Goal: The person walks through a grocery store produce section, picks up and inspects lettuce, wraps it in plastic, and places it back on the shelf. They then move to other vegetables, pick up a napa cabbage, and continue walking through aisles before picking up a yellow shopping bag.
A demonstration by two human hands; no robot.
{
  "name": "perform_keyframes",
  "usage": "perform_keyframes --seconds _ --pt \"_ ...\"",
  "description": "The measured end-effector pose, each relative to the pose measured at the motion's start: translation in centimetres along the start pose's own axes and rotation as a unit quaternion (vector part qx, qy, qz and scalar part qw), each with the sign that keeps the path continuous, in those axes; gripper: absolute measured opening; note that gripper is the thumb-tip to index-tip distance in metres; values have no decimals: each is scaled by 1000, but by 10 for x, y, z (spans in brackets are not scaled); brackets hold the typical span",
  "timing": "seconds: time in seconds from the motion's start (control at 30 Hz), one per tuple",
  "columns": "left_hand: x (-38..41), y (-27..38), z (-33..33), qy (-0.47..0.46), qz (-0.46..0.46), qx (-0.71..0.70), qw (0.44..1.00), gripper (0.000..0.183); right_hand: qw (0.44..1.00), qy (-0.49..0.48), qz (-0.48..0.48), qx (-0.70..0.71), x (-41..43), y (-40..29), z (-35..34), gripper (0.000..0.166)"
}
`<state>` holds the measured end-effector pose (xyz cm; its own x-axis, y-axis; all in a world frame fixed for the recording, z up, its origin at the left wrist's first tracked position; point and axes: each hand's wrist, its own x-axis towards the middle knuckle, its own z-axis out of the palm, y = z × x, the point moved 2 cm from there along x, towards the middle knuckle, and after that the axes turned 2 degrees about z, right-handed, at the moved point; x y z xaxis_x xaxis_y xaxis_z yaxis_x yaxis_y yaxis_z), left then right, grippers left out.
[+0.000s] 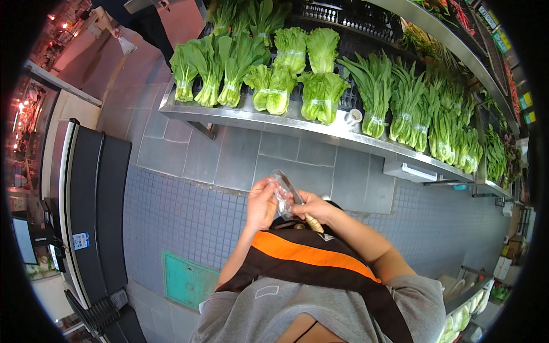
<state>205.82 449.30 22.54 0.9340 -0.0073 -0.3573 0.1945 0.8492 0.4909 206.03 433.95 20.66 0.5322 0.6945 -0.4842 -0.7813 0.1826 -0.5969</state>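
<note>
In front of my apron [313,257], my left hand [262,203] pinches a crumpled piece of clear plastic [283,200] between thumb and fingers. My right hand [315,209] grips a knife by its pale handle [314,223], which looks wrapped. The knife's blade [288,185] points up and to the left, beside the plastic. The right fingers also seem to touch the plastic's lower edge. Both hands are close together over the tiled floor, apart from the vegetable stand.
Ahead runs a metal vegetable stand [257,116] with bundled lettuce [322,98] and leafy greens [373,94]. A roll of tape [354,116] sits on its edge. A dark checkout counter [101,206] stands left. A person [137,25] holding a bag is at upper left. A green floor cover [188,276] lies nearby.
</note>
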Motion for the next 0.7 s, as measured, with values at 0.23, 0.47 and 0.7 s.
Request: perform_keyframes --seconds 0.23,0.47,0.7 --pt "-16 -7 21 12 36 99 994 8 945 201 -257 -27 -21 -7 0 22" --pt "-54 -95 77 -86 -89 102 987 10 967 171 -132 134 -102 9 -33 25" --pt "-90 -198 128 -105 -155 188 964 8 938 172 -252 165 -236 76 -62 34"
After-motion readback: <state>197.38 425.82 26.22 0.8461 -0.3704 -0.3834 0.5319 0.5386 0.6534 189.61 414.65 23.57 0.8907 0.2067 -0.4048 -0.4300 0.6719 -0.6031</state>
